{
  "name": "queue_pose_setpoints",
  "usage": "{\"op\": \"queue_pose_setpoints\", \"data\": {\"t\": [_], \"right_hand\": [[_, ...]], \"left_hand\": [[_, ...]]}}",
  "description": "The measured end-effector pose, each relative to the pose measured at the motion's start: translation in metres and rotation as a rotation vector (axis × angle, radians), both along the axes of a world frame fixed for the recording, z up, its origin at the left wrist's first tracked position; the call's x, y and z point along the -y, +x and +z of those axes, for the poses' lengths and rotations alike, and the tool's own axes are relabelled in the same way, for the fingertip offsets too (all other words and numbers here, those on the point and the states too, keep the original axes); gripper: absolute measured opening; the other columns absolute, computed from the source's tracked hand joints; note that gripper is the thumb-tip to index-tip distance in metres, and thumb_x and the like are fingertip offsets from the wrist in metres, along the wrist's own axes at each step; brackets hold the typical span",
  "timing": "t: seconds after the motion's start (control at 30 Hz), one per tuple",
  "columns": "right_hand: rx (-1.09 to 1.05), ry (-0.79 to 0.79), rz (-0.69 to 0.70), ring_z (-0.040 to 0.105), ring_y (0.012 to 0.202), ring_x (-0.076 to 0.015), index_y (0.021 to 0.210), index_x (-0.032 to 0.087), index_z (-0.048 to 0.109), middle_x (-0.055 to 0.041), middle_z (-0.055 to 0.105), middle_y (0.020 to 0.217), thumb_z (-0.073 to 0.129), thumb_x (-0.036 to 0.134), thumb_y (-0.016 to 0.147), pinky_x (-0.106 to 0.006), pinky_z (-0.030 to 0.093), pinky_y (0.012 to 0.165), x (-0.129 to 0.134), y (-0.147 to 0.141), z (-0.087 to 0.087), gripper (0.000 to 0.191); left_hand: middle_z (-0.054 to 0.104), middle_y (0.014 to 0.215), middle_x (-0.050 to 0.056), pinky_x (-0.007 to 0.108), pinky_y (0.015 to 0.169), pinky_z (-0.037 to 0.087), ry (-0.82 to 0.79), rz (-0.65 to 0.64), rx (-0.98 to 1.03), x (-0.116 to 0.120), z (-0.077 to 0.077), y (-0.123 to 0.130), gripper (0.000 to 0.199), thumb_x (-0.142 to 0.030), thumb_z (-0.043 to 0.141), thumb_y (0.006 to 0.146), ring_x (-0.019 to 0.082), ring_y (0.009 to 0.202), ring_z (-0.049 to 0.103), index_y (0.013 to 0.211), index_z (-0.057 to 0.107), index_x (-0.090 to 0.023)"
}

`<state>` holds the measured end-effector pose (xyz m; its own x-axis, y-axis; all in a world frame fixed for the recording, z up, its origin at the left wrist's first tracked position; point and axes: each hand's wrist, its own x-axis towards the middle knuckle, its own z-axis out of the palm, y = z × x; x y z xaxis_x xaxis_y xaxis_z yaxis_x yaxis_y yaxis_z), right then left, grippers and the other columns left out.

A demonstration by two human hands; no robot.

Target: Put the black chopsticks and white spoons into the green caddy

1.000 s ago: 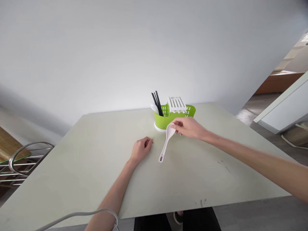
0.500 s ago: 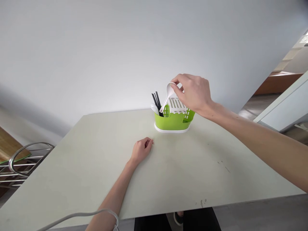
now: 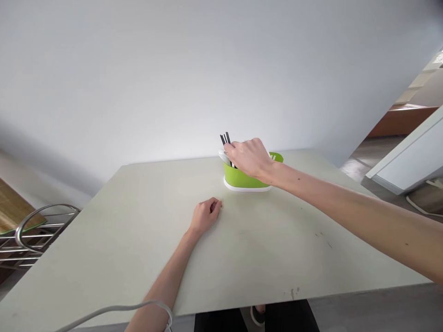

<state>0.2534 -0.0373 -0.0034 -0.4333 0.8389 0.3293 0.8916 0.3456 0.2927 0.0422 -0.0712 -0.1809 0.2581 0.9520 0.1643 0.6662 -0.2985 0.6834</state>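
A green cutlery holder (image 3: 238, 179) on a white base stands near the back of the table. Black chopsticks (image 3: 224, 137) rise from its left end, with a white spoon (image 3: 222, 156) leaning beside them. My right hand (image 3: 248, 157) is over the holder's left part, its fingers closed on a second white spoon that my hand almost wholly hides. The white rack in the holder is mostly covered by this hand. Curled on the table in front of the holder, my left hand (image 3: 206, 213) is closed with nothing visible in it.
The pale table (image 3: 114, 230) meets a light wall behind. A grey cable (image 3: 114, 308) crosses my left forearm. At the far left is a metal rack (image 3: 38, 244) with a wooden board (image 3: 15, 207). A white panel (image 3: 408, 152) stands at the right.
My right hand has moved left and down with the spoon, from above the holder to its left part. The spoon is now nearly hidden. My left hand has stayed in place.
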Motion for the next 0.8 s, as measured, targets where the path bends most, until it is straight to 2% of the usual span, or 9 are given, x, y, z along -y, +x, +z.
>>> {"op": "queue_pose_setpoints", "data": {"t": [0.27,0.37,0.5,0.67,0.8], "right_hand": [[0.034,-0.049,0.037,0.072,0.086,-0.0283,0.116,0.013,0.064,-0.0162,0.076,0.099,0.044,0.006,0.098,-0.033,0.027,0.064,-0.010,-0.008,-0.018,0.028],[0.002,-0.070,0.030,0.072,0.087,-0.0276,0.117,0.014,0.064,-0.0159,0.076,0.101,0.042,0.007,0.100,-0.033,0.028,0.065,-0.010,-0.010,-0.018,0.029],[-0.091,-0.099,0.010,0.070,0.087,-0.0262,0.116,0.016,0.066,-0.0144,0.075,0.108,0.042,0.017,0.105,-0.033,0.031,0.066,-0.010,-0.006,-0.015,0.027],[-0.200,-0.160,0.017,0.068,0.090,-0.0250,0.120,0.019,0.068,-0.0130,0.070,0.117,0.054,0.029,0.103,-0.031,0.037,0.067,-0.016,0.002,-0.016,0.024],[-0.206,-0.178,0.045,0.068,0.090,-0.0248,0.123,0.016,0.066,-0.0141,0.068,0.120,0.063,0.030,0.100,-0.030,0.039,0.067,-0.017,0.006,-0.016,0.027]], "left_hand": [[0.063,0.066,-0.002,0.027,0.063,0.038,0.017,-0.008,0.007,-0.001,-0.002,0.003,0.035,-0.045,0.046,0.100,0.014,0.059,0.051,0.083,0.067,-0.023],[0.063,0.066,-0.002,0.027,0.063,0.038,0.021,-0.009,0.002,-0.001,-0.002,0.003,0.034,-0.044,0.046,0.100,0.014,0.058,0.051,0.082,0.067,-0.022],[0.064,0.066,-0.002,0.027,0.063,0.037,0.020,-0.008,0.002,0.000,-0.002,0.003,0.034,-0.044,0.047,0.100,0.014,0.059,0.051,0.082,0.067,-0.023],[0.064,0.065,-0.002,0.028,0.063,0.037,0.016,-0.006,-0.002,0.000,0.000,0.003,0.035,-0.044,0.046,0.100,0.014,0.058,0.051,0.081,0.066,-0.023],[0.064,0.067,-0.002,0.028,0.063,0.038,0.004,-0.007,0.001,0.001,0.001,0.002,0.035,-0.046,0.046,0.100,0.014,0.059,0.051,0.082,0.066,-0.023]]}}
